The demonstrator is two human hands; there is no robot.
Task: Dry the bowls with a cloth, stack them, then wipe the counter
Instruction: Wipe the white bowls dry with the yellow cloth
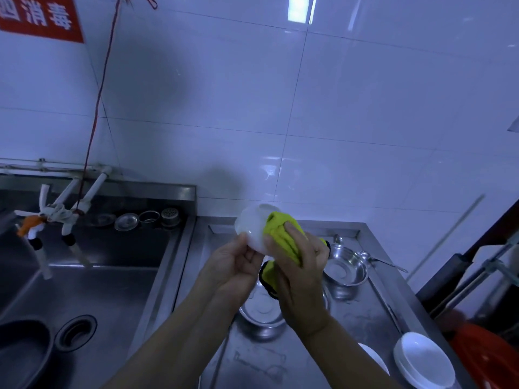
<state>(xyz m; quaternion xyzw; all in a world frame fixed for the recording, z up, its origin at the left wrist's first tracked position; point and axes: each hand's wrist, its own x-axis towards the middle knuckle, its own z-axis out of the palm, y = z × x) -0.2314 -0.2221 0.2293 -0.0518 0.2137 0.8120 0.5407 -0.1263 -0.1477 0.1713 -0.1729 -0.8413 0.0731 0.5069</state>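
Two hands, one white bowl (252, 228), one yellow cloth (283, 237), two steel bowls.

We see a dim, blue-tinted picture with a bright window-like glare on the wall tiles (300, 8), soft shadows of head and arms below it, wide-angle bending of the tile lines, and blur at the orange object (483, 357) lower right.

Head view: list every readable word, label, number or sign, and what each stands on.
"消毒": white characters on the red sign on the tiled wall, top left; a cut-off character before them looks like "四", not certain.
No text can be read on the white bowl, yellow cloth or steel bowls.
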